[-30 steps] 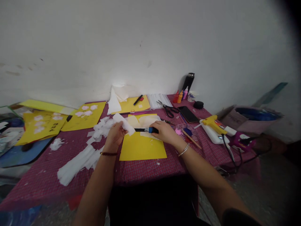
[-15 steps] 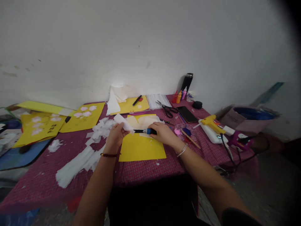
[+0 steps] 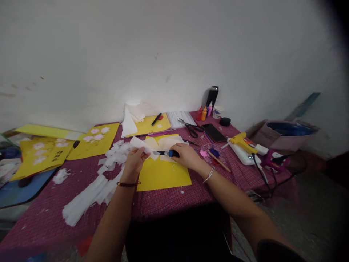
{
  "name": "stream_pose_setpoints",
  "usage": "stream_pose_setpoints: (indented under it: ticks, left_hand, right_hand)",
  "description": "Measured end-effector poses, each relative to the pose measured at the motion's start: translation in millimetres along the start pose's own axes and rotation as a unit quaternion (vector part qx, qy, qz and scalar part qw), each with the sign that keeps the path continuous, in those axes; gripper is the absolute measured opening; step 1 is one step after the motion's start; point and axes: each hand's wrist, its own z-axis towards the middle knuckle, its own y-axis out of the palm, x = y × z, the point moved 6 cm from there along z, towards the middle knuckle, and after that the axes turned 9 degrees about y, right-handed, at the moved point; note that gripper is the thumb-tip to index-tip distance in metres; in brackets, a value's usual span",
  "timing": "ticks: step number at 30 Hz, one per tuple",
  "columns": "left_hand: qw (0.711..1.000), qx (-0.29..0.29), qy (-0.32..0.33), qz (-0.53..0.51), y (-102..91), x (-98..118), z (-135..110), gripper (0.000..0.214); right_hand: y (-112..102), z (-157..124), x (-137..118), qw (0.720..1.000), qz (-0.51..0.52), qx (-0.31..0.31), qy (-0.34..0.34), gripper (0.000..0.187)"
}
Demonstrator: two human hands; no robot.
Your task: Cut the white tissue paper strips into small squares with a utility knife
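Observation:
My left hand (image 3: 135,160) is closed on a strip of white tissue paper (image 3: 142,145), held just above the table. My right hand (image 3: 185,156) grips a cutter with a blue and black handle (image 3: 170,153); its dark blade points left and meets the tissue by my left fingers. Both hands hover over a yellow card sheet (image 3: 163,175) lying on the red checked tablecloth (image 3: 169,198). A second yellow sheet with pale paper pieces (image 3: 166,141) lies just behind the hands.
White tissue scraps (image 3: 89,189) spread to the left. Black scissors (image 3: 192,128), a phone (image 3: 214,132), small paint bottles (image 3: 203,113), a dark flask (image 3: 212,96) and a yellow glue gun (image 3: 241,141) lie right. Yellow cards with pink flowers (image 3: 94,136) lie left.
Both hands stay together with the tissue and cutter, almost unmoved on the sheet. The camera has tipped slightly, so the whole table sits a little lower and further left in view.

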Motion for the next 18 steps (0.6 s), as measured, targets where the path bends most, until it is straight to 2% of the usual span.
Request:
stream_pose_setpoints:
  ticks: [8,14,18]
  left_hand:
    - [1.0,0.003,-0.014,-0.023,4.1,-1,-3,0.023]
    - [0.998,-0.031,-0.042,-0.03,14.2,-7,-12,0.016]
    - [0.998,-0.045,-0.034,-0.035,21.8,-11,-17,0.018]
  right_hand:
    - [0,1,2,1.0,-0.007,0.003,0.017,0.02]
    - [0,1,2,1.0,-0.004,0.008,0.022,0.021]
    - [-1,1,1,0.999,-0.002,0.015,0.029,0.02]
